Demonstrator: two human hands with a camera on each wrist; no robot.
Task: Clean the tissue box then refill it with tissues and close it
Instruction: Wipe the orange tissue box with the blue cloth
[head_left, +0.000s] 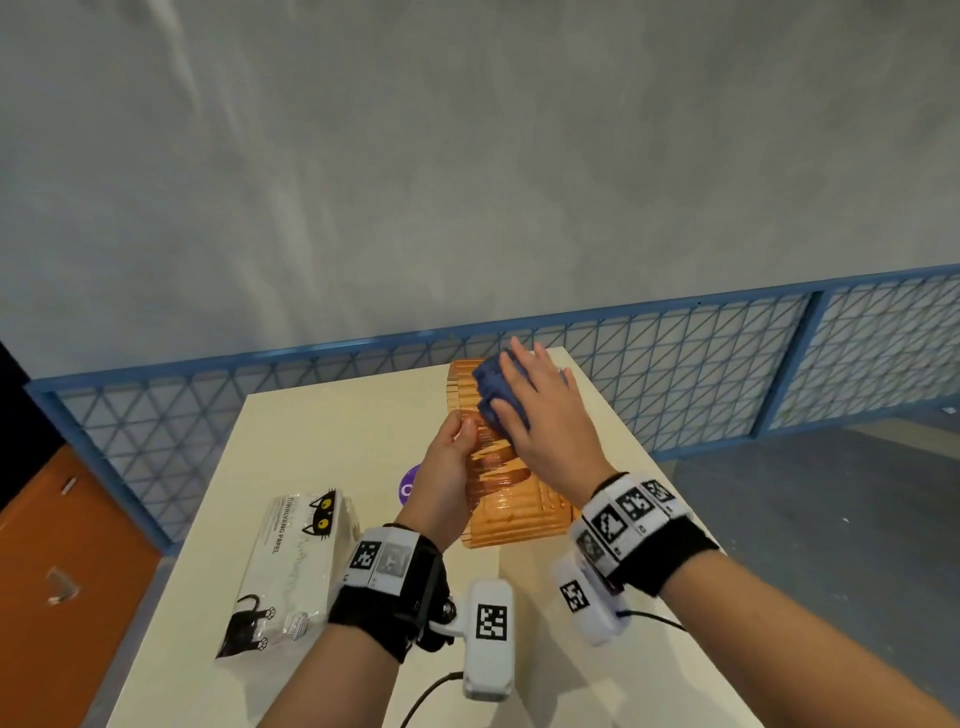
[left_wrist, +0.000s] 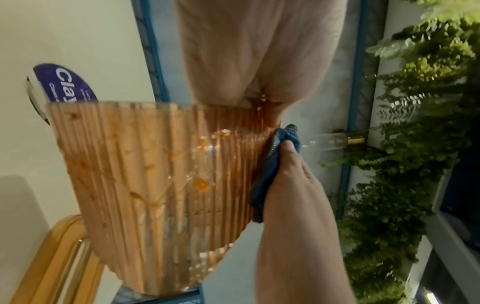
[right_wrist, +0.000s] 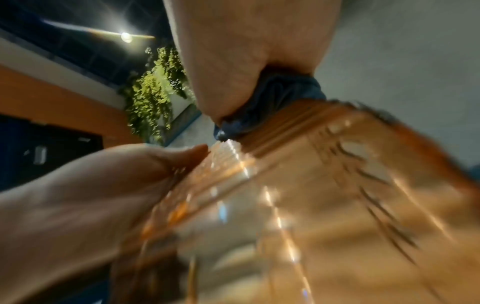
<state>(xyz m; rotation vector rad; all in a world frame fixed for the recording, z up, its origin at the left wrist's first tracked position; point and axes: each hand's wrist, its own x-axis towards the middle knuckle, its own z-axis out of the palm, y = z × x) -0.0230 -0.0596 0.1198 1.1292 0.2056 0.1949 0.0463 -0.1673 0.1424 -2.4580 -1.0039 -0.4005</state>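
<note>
An orange, ribbed, see-through tissue box (head_left: 514, 514) lies lengthwise on the cream table (head_left: 322, 447). My left hand (head_left: 460, 431) grips its left edge, thumb on top. My right hand (head_left: 535, 410) holds a bunched blue cloth (head_left: 491, 387) and presses it onto the box's top, toward the far end. In the left wrist view the ribbed wall (left_wrist: 155, 185) fills the middle, and the cloth (left_wrist: 270, 176) sits between it and the right hand (left_wrist: 293, 185). The right wrist view is blurred, showing the cloth (right_wrist: 272, 102) on the box (right_wrist: 311, 205). A wrapped tissue pack (head_left: 291, 566) with black cat prints lies at the left.
A round purple-labelled item (head_left: 408, 486) lies on the table, mostly hidden behind my left hand. A separate orange frame piece (left_wrist: 62, 257) lies beside the box. A blue mesh fence (head_left: 701, 364) runs behind the table. An orange cabinet (head_left: 62, 545) stands at the left.
</note>
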